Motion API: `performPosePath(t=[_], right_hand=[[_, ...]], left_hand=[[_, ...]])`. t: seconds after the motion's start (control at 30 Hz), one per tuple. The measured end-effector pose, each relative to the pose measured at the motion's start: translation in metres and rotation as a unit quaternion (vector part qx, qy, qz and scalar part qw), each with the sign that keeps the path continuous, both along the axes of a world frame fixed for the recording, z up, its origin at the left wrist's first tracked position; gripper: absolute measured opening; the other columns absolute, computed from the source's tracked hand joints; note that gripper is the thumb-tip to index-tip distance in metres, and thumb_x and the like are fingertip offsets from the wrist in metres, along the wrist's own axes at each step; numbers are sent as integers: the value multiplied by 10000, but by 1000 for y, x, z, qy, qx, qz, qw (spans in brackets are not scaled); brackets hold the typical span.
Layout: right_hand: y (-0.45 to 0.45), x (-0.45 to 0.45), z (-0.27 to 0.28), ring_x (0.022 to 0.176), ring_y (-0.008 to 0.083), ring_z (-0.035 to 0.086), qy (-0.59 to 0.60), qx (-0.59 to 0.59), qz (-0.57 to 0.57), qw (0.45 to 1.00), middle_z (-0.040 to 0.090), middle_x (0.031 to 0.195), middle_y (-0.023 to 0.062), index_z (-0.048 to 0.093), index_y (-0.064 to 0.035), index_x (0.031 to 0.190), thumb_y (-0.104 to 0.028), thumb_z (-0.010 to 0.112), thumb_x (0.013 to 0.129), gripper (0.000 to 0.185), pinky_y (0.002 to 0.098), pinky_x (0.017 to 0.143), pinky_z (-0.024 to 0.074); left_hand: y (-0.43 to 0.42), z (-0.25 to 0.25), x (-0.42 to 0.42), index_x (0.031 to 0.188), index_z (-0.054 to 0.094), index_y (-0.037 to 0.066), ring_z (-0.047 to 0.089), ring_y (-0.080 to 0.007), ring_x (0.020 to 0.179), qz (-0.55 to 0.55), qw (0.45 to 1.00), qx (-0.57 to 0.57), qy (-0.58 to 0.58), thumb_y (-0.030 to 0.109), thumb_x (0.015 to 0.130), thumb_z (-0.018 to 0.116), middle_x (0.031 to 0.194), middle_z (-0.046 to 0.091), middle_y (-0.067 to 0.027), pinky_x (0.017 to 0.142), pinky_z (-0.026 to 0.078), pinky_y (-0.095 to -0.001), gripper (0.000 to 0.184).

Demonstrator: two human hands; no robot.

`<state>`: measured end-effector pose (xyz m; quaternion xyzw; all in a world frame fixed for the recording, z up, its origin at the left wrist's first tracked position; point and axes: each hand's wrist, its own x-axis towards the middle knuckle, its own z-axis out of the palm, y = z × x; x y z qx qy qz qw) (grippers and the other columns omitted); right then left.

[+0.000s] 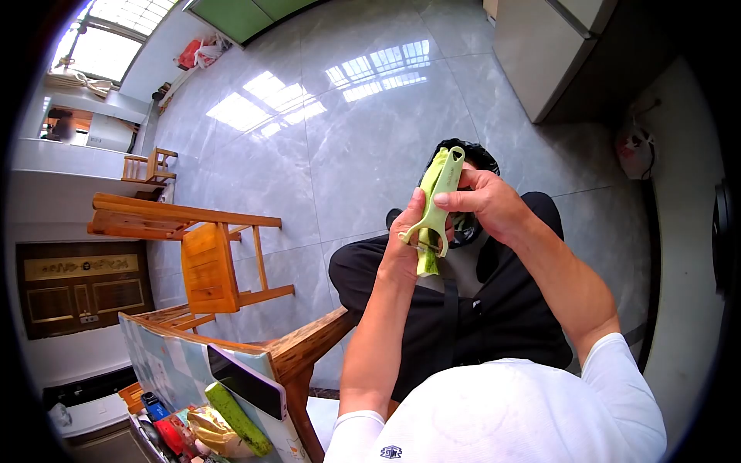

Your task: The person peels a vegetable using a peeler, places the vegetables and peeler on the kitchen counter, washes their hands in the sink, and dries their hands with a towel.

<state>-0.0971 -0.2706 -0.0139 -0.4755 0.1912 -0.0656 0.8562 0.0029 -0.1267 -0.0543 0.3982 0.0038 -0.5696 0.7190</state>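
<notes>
- My left hand [400, 245] closes around partly bared stem [428, 264], some skin left
- My right hand [498, 204] pinches the peeler [448, 179]
- Left of grip, other stem [238, 419] looks unpeeled

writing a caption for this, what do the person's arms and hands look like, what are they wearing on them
Both hands, the left and the right, are bare, with no gloves. The forearms are uncovered too, with no watch or bracelet in sight. Short white sleeves end near the elbows, plain, with no marking visible on them.
</notes>
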Motion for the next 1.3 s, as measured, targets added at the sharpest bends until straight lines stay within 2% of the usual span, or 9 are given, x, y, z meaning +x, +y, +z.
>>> performPosePath(t=[0.13, 0.23, 0.33, 0.5, 0.63, 0.77, 0.87, 0.97, 1.3], right_hand=[[-3, 2, -13, 1168, 159, 575, -7, -64, -38, 997, 621, 1270, 75, 683, 27, 1162, -145, 787, 873, 352, 326, 1068, 411], [-7, 1, -15, 1263, 169, 512, -5, -67, -20, 997, 461, 1466, 108, 708, 52, 1130, -150, 792, 862, 346, 332, 1102, 387], [-9, 0, -12, 1265, 166, 516, -18, -10, 14, 1000, 474, 1458, 111, 687, 62, 1189, -161, 787, 867, 405, 326, 1110, 383], [-17, -1, -5, 1073, 141, 625, -11, -9, -33, 999, 700, 1094, 55, 576, 51, 1352, -181, 758, 903, 537, 313, 1075, 410], [-24, 0, -8, 1059, 146, 623, -13, -24, -20, 999, 683, 1176, 74, 660, 45, 1228, -180, 752, 910, 401, 312, 1049, 434], [-24, 0, -13, 1065, 148, 626, -23, -9, -20, 999, 683, 1171, 74, 657, 46, 1226, -180, 753, 912, 399, 314, 1040, 444], [-26, 2, -17, 1077, 148, 626, -25, -4, -15, 1000, 680, 1187, 77, 650, 46, 1240, -188, 757, 912, 417, 312, 1027, 457], [-28, 5, -19, 1075, 161, 639, -18, -7, -8, 1000, 691, 1129, 69, 554, 39, 1394, -204, 733, 922, 561, 321, 1029, 457], [-36, 17, -27, 1000, 169, 671, -31, 40, -19, 999, 649, 1344, 154, 617, -2, 1228, -201, 688, 964, 339, 327, 910, 528]], left_hand=[[-1, 1, -4, 994, 610, 36, 546, -181, 531, -12, 1000, 5, -2, 583, 992, 554, 725, 553, -67, 370, 399, -275, 550], [0, 1, -8, 952, 604, 26, 543, -180, 519, -10, 1000, 9, 21, 584, 995, 546, 719, 555, -72, 359, 402, -279, 563], [-2, 4, -10, 953, 602, 21, 550, -181, 519, 11, 1000, 11, 3, 585, 994, 546, 720, 562, -78, 358, 406, -273, 569], [-2, -2, -12, 957, 603, 26, 545, -179, 517, -29, 998, -11, 58, 586, 990, 548, 730, 572, -85, 346, 396, -272, 564], [4, -5, -17, 993, 611, 60, 510, -176, 524, 1, 995, -20, 97, 552, 1019, 521, 729, 565, -96, 340, 356, -260, 501], [7, -2, -19, 995, 610, 67, 510, -176, 537, 7, 997, -23, 72, 550, 1020, 523, 734, 561, -93, 358, 344, -254, 491], [12, -7, -18, 1006, 614, 65, 555, -182, 535, -8, 996, -59, 69, 553, 1046, 452, 777, 605, -84, 403, 411, -277, 516], [14, -11, -16, 1018, 593, 53, 562, -175, 562, -14, 996, -64, 59, 561, 1042, 456, 788, 586, -86, 436, 430, -278, 527], [18, -15, -9, 1069, 554, 48, 562, -170, 573, -11, 997, -42, 57, 561, 1029, 489, 805, 574, -82, 459, 436, -282, 519]])
